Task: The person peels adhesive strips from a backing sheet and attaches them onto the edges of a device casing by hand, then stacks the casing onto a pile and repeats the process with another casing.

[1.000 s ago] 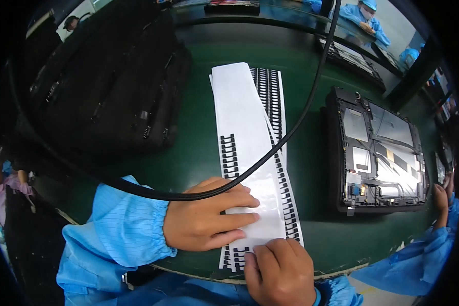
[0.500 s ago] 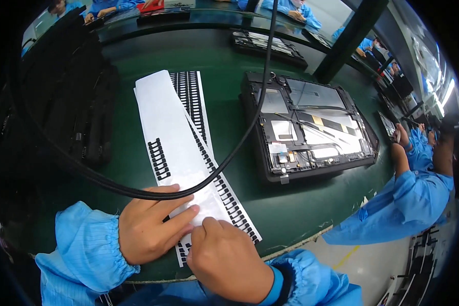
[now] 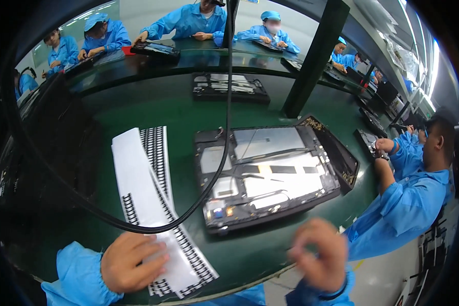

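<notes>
My left hand (image 3: 130, 262) lies with its fingers stretched over white backing sheets (image 3: 137, 178) lined with rows of black stickers. Several strips overlap there, near the table's front edge. My right hand (image 3: 321, 252) is lifted off to the right, near the front corner of an opened laptop-like device (image 3: 273, 176). Thumb and forefinger come together in a pinch; motion blurs them, and what they hold, if anything, I cannot make out. The device's inside faces up, with silver plates, thin cables and black strips.
A black cable (image 3: 228, 102) hangs in a loop over the sheets. Dark cases (image 3: 46, 148) stand at the left. Behind the device lies a dark tray (image 3: 354, 173) of small brassy parts. A green post (image 3: 316, 61) and another opened device (image 3: 229, 87) stand farther back. A co-worker (image 3: 408, 194) sits at right.
My right hand has left the sheets beside my left hand and moved right and up. My left hand stays on the sheets. The view has tilted upward, showing more co-workers.
</notes>
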{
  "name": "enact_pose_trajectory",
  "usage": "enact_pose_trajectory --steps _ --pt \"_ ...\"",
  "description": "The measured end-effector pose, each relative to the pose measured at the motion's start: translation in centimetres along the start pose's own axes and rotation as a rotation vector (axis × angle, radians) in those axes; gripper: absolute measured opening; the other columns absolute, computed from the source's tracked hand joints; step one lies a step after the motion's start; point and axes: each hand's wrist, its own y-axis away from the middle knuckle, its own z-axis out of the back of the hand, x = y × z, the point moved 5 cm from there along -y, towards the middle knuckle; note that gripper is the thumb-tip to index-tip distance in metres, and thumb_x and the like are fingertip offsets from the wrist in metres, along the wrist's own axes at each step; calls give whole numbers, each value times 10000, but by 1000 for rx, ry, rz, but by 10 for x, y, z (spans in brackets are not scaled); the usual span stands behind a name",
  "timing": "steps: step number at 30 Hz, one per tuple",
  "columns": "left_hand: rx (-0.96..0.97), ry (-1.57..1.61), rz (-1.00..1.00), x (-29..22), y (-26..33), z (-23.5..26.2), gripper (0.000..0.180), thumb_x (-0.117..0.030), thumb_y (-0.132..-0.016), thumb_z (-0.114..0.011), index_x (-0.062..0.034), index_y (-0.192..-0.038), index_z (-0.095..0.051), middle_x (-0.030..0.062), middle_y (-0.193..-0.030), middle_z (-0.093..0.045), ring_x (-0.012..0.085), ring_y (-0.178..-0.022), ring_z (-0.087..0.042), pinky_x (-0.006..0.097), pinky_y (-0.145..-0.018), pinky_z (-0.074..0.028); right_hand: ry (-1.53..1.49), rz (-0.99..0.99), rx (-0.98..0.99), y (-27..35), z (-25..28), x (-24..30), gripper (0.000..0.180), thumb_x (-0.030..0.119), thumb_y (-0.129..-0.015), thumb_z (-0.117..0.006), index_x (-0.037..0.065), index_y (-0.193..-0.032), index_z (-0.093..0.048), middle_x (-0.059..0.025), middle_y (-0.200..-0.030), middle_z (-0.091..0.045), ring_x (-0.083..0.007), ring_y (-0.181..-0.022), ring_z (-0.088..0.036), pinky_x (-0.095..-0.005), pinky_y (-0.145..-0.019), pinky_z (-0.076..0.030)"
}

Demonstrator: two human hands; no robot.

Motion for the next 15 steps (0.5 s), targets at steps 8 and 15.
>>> enact_pose_trajectory --steps 8,15 --pt "64 96 -401 -54 -141 -22 209 -77 -719 -534 19 -899 -581 165 -962 -561 289 -865 -560 356 -709 -483 -156 -251 -64 -20 90 -84 45 0 -547 -513 1 -585 -489 -171 -979 -536 -241 -958 -450 -323 -851 -310" --pt "163 91 -580 -52 -176 -78 270 -79 -690 -505 92 -893 -549 223 -1029 -513 344 -909 -528 372 -756 -469 -12 -130 58 -34 70 -96 53 25 -518 -532 9 -551 -494 -181 -1039 -520 -326 -1022 -426 -379 -884 -314"
